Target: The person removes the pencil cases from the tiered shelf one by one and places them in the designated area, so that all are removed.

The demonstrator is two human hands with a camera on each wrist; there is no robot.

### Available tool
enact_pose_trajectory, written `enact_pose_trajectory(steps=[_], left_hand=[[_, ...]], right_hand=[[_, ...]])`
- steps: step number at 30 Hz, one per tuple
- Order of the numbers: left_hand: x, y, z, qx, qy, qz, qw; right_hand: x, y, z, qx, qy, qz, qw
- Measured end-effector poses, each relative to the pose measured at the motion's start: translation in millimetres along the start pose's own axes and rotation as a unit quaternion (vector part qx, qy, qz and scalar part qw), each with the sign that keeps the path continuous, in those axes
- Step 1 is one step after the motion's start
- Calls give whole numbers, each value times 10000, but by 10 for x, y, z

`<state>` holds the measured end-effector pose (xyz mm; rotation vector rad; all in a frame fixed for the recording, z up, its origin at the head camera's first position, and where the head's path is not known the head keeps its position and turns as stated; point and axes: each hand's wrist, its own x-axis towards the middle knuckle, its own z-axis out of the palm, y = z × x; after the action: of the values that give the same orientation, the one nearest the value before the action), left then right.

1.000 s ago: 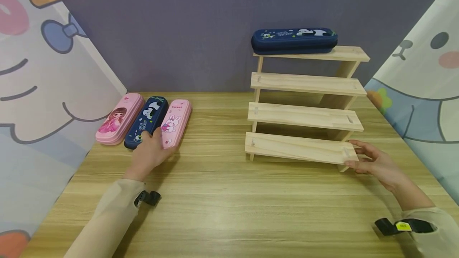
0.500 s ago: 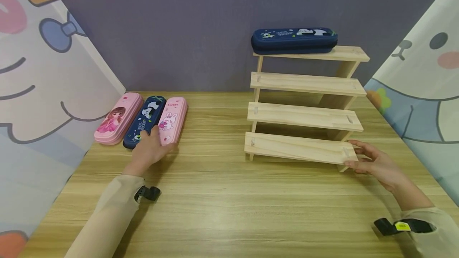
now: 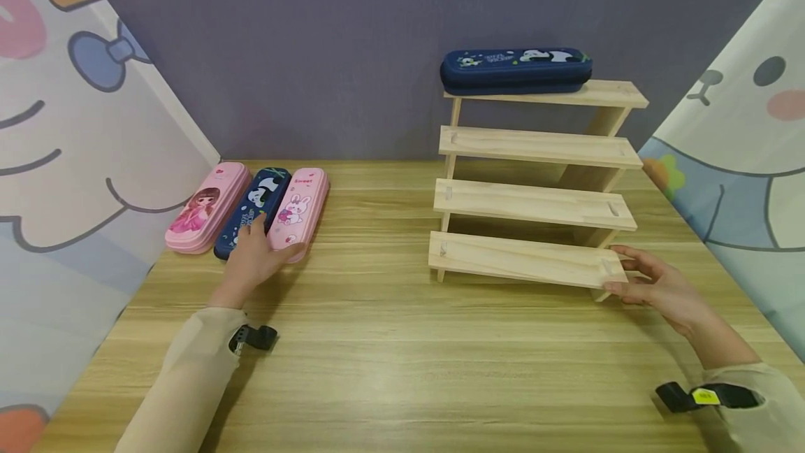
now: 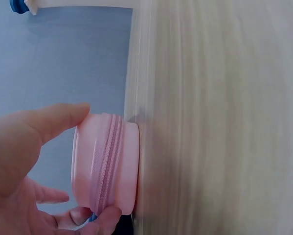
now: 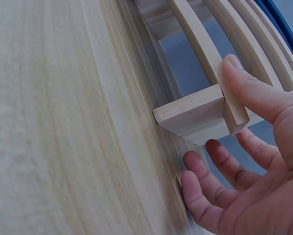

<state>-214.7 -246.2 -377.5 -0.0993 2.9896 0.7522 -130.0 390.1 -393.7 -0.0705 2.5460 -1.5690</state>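
Observation:
In the head view, my left hand (image 3: 253,259) is at the near end of a pink rabbit pencil case (image 3: 300,210). The left wrist view shows its thumb on one side of that pink case (image 4: 105,161) and fingers curled round the other. Beside it lie a navy panda pencil case (image 3: 259,198), partly covered by my fingers, and a pink pencil case with a doll (image 3: 210,205). My right hand (image 3: 660,292) holds the right end of the lowest board of a stepped wooden shelf (image 3: 528,259). Its thumb rests on the board (image 5: 205,49), fingers curved near the end.
Another navy panda pencil case (image 3: 516,72) lies across the top tier of the shelf. A grey panel (image 3: 327,54) stands behind the wood-grain table (image 3: 402,369). Cartoon-printed sheets (image 3: 82,138) flank the table on both sides.
The pink rabbit case has shifted slightly left, closer against the navy case. My left hand has moved a little left with it. The right hand and shelf stay put.

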Motion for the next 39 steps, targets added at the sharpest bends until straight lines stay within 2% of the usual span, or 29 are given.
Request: enact_pose_trajectory(steps=[10, 17, 23, 39], left_hand=[[-13, -13, -100, -135, 258, -74, 9995], [45, -84, -295, -798, -82, -223, 9965], [101, -107, -351, -1054, 145, -7, 9943], [327, 227, -476, -1757, 267, 47, 9841]], right_hand=[[-5, -10, 2, -28, 16, 9, 10000], [-6, -1, -2, 25, 11, 7, 10000], [-5, 8, 3, 105, -5, -72, 9999], [-5, 14, 7, 52, 26, -24, 10000]])
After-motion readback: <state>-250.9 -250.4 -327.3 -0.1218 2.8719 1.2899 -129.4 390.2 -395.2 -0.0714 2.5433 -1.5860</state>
